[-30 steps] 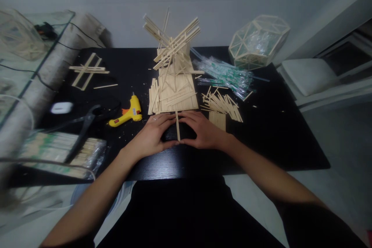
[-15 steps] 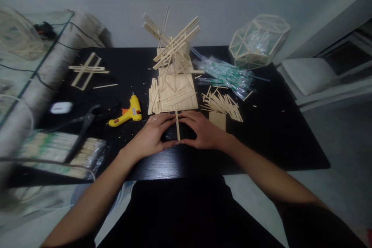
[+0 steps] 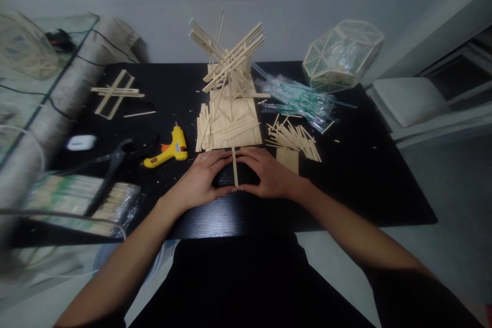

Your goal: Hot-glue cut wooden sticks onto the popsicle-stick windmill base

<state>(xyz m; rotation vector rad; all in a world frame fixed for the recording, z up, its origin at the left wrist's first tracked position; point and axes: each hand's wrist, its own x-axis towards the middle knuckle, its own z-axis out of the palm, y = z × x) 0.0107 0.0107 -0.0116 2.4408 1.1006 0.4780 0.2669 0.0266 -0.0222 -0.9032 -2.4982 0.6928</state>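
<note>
A narrow strip of wooden sticks (image 3: 235, 168) lies lengthwise in front of me on the black table. My left hand (image 3: 202, 177) is curved along its left side, thumb at the near end and fingertips at the far end. From the right, my right hand (image 3: 265, 171) mirrors this grip, so the strip is pressed between both hands. Just beyond my fingertips is a windmill model (image 3: 230, 66) of sticks with crossed blades, standing on a slatted stick base (image 3: 240, 136). A small slatted panel (image 3: 288, 160) lies beside my right hand.
A yellow glue gun (image 3: 169, 149) lies left of my hands. Loose sticks (image 3: 294, 138) and plastic wrappers (image 3: 300, 97) are at right, near a geometric glass terrarium (image 3: 342, 56). At left are a stick cross frame (image 3: 117, 93), a white case (image 3: 81, 142) and packaged sticks (image 3: 69, 197).
</note>
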